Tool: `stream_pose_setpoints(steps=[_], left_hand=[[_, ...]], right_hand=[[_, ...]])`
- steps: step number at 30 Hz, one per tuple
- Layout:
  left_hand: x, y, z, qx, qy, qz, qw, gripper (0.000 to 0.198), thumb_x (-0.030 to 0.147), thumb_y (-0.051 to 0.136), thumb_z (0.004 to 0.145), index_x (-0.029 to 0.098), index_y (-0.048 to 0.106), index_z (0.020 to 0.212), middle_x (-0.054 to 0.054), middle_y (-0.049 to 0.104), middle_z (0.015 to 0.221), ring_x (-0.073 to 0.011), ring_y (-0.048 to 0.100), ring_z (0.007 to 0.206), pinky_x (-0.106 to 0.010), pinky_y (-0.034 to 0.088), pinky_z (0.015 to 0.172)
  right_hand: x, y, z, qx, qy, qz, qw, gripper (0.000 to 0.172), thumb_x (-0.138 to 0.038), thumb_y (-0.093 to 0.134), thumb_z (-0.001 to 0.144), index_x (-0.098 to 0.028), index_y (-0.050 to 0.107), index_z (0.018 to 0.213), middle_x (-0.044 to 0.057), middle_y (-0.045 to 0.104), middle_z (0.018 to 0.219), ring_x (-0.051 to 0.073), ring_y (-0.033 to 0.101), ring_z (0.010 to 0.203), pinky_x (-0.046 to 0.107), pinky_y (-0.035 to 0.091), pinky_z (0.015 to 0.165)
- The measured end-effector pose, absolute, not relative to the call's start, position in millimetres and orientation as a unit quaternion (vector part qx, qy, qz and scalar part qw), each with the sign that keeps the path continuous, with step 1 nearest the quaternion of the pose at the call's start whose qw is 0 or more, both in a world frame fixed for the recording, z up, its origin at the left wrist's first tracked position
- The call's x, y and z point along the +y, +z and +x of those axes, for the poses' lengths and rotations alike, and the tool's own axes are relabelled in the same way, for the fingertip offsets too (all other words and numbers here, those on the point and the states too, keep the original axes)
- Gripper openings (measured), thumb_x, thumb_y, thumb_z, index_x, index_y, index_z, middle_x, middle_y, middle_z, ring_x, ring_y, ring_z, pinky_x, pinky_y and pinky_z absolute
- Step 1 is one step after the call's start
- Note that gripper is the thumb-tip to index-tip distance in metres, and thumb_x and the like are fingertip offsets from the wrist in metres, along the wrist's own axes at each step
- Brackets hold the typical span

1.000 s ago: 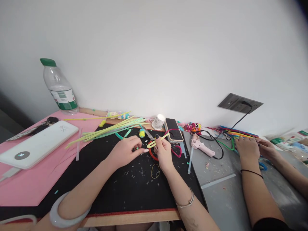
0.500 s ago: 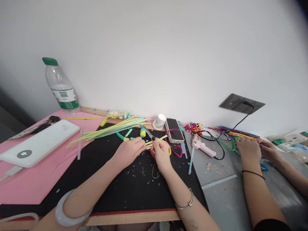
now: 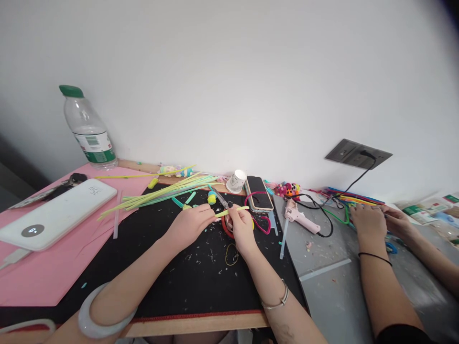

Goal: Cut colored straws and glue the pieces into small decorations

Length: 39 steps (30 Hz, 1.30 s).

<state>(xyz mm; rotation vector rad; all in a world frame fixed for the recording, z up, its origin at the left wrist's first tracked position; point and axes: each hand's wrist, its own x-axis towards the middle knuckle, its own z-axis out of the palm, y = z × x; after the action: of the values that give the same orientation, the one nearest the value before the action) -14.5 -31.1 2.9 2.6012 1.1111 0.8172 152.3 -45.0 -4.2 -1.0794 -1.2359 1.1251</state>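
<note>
A short pale-yellow pipe cleaner (image 3: 223,213) runs between my two hands over the black mat. My left hand (image 3: 193,223) pinches its left end, and my right hand (image 3: 241,228) grips it between thumb and fingers, with the tip sticking out to the right. Scissors (image 3: 219,196) lie just behind, their blades pointing up and left; a red loop (image 3: 226,229), perhaps their handle, is partly covered by my right hand. A small blue-and-yellow fuzzy piece (image 3: 212,197) sits beside the blades. Long yellow and green pipe cleaners (image 3: 161,193) lie in a bundle beyond my left hand.
A paper cup (image 3: 236,181) and a phone (image 3: 258,193) stand near the wall. To the right lies a pink glue gun (image 3: 303,220) with its cord. Another person's hands (image 3: 369,222) work farther right. A white power bank (image 3: 60,212) and a bottle (image 3: 89,129) are at left.
The yellow strands between my hands, spread apart earlier, now look like one straighter length. My hands have stayed in nearly the same place; the view has shifted slightly.
</note>
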Motion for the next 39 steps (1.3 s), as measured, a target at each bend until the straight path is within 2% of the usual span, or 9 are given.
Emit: stream_pose_setpoints(steps=[4, 8, 14, 17, 20, 24, 28, 34, 39], left_hand=[[-33.6, 3.8, -14.7, 0.389, 0.284, 0.869, 0.115, 0.033, 0.032, 0.035, 0.096, 0.017, 0.06, 0.08, -0.002, 0.058, 0.078, -0.0145, 0.055, 0.071, -0.025, 0.038, 0.066], [-35.8, 4.5, -11.5, 0.377, 0.3, 0.858, 0.177, 0.026, 0.028, 0.037, 0.095, 0.019, 0.061, 0.096, -0.004, 0.065, 0.089, -0.0166, 0.059, 0.081, -0.027, 0.041, 0.07], [-31.3, 2.6, -9.6, 0.425, 0.337, 0.793, 0.277, 0.029, 0.028, 0.037, 0.092, 0.019, 0.058, 0.075, 0.002, 0.059, 0.064, -0.0127, 0.055, 0.058, -0.026, 0.041, 0.061], [-29.3, 3.1, -11.8, 0.475, 0.382, 0.724, 0.321, 0.027, 0.033, 0.039, 0.091, 0.019, 0.059, 0.078, 0.004, 0.059, 0.062, -0.0109, 0.053, 0.049, -0.024, 0.04, 0.055], [-28.5, 4.4, -14.0, 0.52, 0.408, 0.665, 0.347, 0.027, 0.038, 0.043, 0.088, 0.02, 0.059, 0.076, 0.004, 0.06, 0.062, -0.0106, 0.05, 0.046, -0.024, 0.039, 0.052], [-26.1, 4.3, -14.8, 0.56, 0.424, 0.619, 0.351, 0.029, 0.043, 0.047, 0.084, 0.019, 0.058, 0.072, 0.001, 0.064, 0.066, -0.0114, 0.048, 0.047, -0.023, 0.035, 0.049], [-22.3, 2.3, -15.2, 0.553, 0.439, 0.585, 0.399, 0.03, 0.046, 0.049, 0.082, 0.018, 0.059, 0.075, 0.0, 0.065, 0.068, -0.0103, 0.043, 0.041, -0.023, 0.035, 0.046], [-18.3, -1.7, -20.0, 0.549, 0.458, 0.571, 0.403, 0.028, 0.042, 0.051, 0.081, 0.017, 0.063, 0.079, 0.0, 0.064, 0.066, -0.0102, 0.043, 0.041, -0.025, 0.036, 0.048], [-16.7, -3.8, -23.7, 0.55, 0.478, 0.55, 0.408, 0.032, 0.044, 0.05, 0.082, 0.015, 0.065, 0.082, -0.001, 0.061, 0.065, -0.0096, 0.04, 0.042, -0.023, 0.033, 0.045]], right_hand=[[-44.1, -3.0, 155.0, -0.535, 0.467, -0.462, 0.531, 0.04, -0.043, 0.048, 0.087, -0.02, 0.037, 0.056, -0.009, 0.027, 0.046, 0.006, 0.021, 0.041, 0.023, 0.017, 0.042], [-44.0, -1.7, 155.0, -0.618, 0.407, -0.472, 0.479, 0.041, -0.042, 0.046, 0.089, -0.019, 0.039, 0.056, -0.006, 0.034, 0.052, 0.008, 0.029, 0.045, 0.024, 0.024, 0.047], [-41.7, 5.9, 165.1, -0.685, 0.3, -0.516, 0.417, 0.035, -0.04, 0.04, 0.09, -0.02, 0.045, 0.063, -0.003, 0.042, 0.057, 0.012, 0.041, 0.054, 0.024, 0.033, 0.054], [-40.1, 7.8, 174.4, -0.696, 0.183, -0.591, 0.364, 0.013, -0.032, 0.051, 0.082, -0.02, 0.05, 0.079, 0.0, 0.054, 0.075, 0.016, 0.052, 0.071, 0.026, 0.04, 0.066], [-40.6, 7.9, 179.4, -0.7, 0.117, -0.652, 0.266, 0.027, -0.025, 0.061, 0.069, -0.018, 0.051, 0.094, 0.008, 0.057, 0.097, 0.022, 0.055, 0.09, 0.031, 0.042, 0.077], [-43.1, 10.0, 179.5, -0.678, 0.118, -0.705, 0.172, 0.039, -0.02, 0.061, 0.064, -0.015, 0.049, 0.101, 0.013, 0.059, 0.099, 0.024, 0.058, 0.088, 0.03, 0.043, 0.072], [-42.3, 12.1, 181.4, -0.642, 0.127, -0.746, 0.122, 0.019, -0.019, 0.059, 0.063, -0.018, 0.05, 0.08, 0.008, 0.061, 0.075, 0.021, 0.058, 0.069, 0.027, 0.036, 0.057], [-37.1, 10.7, 185.0, -0.641, 0.153, -0.713, 0.241, 0.024, -0.023, 0.06, 0.064, -0.022, 0.037, 0.061, 0.0, 0.049, 0.058, 0.013, 0.042, 0.053, 0.025, 0.027, 0.05], [-40.8, 17.1, 179.4, -0.657, 0.26, -0.632, 0.32, 0.037, -0.046, 0.06, 0.07, -0.021, 0.036, 0.058, -0.005, 0.037, 0.056, 0.01, 0.031, 0.053, 0.023, 0.026, 0.048]])
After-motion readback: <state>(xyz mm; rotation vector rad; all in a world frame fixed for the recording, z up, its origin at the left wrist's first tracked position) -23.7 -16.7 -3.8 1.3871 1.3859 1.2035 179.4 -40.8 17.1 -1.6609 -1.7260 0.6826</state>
